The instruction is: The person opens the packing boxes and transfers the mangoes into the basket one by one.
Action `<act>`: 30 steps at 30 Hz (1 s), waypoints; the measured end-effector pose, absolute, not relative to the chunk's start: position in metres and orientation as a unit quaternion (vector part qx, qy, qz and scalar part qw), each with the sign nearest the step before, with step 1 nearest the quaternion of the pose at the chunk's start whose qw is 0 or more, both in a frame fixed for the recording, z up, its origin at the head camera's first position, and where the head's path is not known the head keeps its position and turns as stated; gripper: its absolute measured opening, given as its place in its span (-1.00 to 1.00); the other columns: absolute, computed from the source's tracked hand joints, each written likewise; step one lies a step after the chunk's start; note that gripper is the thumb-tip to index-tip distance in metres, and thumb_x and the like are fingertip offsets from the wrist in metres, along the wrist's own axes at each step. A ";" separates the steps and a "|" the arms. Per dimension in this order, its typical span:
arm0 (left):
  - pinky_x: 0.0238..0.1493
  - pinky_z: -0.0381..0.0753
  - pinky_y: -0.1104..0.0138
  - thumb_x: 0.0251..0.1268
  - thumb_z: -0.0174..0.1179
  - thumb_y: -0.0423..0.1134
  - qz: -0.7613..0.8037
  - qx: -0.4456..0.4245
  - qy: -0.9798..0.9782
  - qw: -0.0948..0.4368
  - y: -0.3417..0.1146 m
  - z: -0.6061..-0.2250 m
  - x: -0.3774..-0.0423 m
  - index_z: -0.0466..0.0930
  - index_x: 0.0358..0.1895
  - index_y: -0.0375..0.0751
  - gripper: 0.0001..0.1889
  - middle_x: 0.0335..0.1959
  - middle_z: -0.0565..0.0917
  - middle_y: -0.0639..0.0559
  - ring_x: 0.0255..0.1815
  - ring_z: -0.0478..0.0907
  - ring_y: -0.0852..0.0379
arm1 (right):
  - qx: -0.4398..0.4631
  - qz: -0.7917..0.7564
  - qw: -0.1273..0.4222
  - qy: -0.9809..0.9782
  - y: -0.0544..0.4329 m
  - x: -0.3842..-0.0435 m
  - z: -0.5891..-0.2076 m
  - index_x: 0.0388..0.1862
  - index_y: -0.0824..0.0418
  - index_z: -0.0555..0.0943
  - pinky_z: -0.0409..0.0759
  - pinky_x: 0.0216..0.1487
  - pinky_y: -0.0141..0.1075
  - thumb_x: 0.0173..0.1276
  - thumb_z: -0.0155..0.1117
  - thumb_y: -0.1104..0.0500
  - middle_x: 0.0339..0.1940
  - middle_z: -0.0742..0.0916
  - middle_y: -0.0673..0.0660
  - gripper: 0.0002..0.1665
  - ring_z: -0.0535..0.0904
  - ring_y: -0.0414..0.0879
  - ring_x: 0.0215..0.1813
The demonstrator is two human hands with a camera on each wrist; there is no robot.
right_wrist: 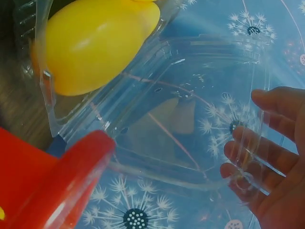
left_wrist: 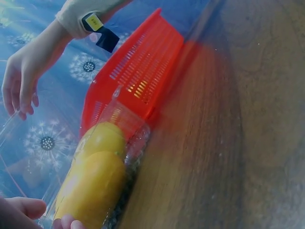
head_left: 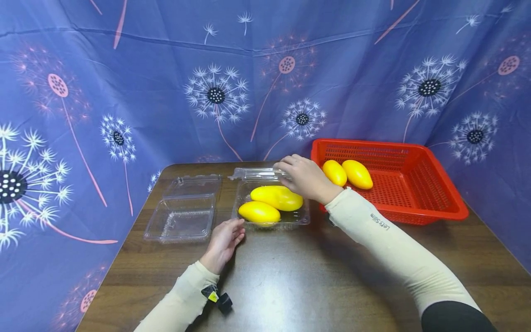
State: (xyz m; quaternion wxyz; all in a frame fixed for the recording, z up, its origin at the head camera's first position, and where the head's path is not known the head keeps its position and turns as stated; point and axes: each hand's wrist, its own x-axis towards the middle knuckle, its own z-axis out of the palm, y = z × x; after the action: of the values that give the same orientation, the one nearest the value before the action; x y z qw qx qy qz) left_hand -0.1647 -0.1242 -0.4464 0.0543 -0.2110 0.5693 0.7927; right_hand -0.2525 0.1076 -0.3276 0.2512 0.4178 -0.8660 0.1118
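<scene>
Two yellow mangoes lie in a clear plastic clamshell container with its lid raised at the back. My right hand holds the lid's free edge, thumb on one side and fingers showing through the plastic. At the container's front left corner is my left hand, its thumb and fingertips about the rim. In the left wrist view, the thumb and fingertips appear on either side of the corner, partly cut off by the frame.
A second open clamshell container stands to the left, with nothing in it. At the right, a red plastic basket holds two more mangoes, its left side close to my right wrist. Behind the wooden table hangs a blue dandelion-print cloth.
</scene>
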 end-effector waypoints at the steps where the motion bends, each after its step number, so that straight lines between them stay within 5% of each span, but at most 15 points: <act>1: -0.41 0.56 0.53 0.30 0.13 -0.38 0.793 -0.210 0.569 0.054 -0.125 -0.447 -0.165 0.36 -0.20 -0.23 -0.87 -0.54 0.55 0.18 -0.51 0.50 0.29 | 0.417 0.111 0.254 -0.866 0.108 -0.253 -0.327 -0.04 0.17 0.66 0.68 -0.10 -0.20 0.21 0.42 0.19 -0.14 0.74 0.11 -0.68 0.62 0.01 -0.15; 17: -0.41 0.59 0.53 0.31 0.14 -0.38 0.802 -0.216 0.556 0.023 -0.134 -0.442 -0.175 0.53 -0.30 -0.21 -0.98 -0.57 0.60 0.16 -0.52 0.53 0.27 | 0.378 0.125 0.225 -0.889 0.121 -0.255 -0.316 -0.02 0.16 0.67 0.65 -0.24 -0.14 0.22 0.40 0.21 -0.11 0.72 0.14 -0.67 0.58 0.04 -0.14; 26: -0.41 0.58 0.56 0.37 0.08 -0.41 0.802 -0.212 0.558 0.026 -0.135 -0.439 -0.179 0.38 0.17 -0.53 -0.63 -0.53 0.59 0.16 -0.54 0.52 0.32 | 0.380 0.127 0.224 -0.888 0.122 -0.258 -0.316 -0.04 0.17 0.67 0.64 -0.18 -0.13 0.20 0.42 0.23 -0.11 0.72 0.15 -0.68 0.58 0.06 -0.12; 30: -0.40 0.60 0.55 0.36 0.08 -0.42 0.805 -0.215 0.553 0.029 -0.137 -0.438 -0.177 0.38 0.18 -0.53 -0.62 -0.52 0.59 0.15 -0.54 0.53 0.33 | 0.378 0.131 0.225 -0.888 0.122 -0.260 -0.316 -0.04 0.16 0.67 0.64 -0.20 -0.12 0.21 0.41 0.23 -0.11 0.73 0.15 -0.69 0.58 0.06 -0.12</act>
State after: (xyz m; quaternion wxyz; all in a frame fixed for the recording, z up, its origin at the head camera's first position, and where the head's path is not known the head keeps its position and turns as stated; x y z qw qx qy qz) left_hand -0.1766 -0.1366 -0.4382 0.0289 -0.2154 0.5528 0.8045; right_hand -0.2597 0.1222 -0.3164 0.2250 0.3781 -0.8884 0.1309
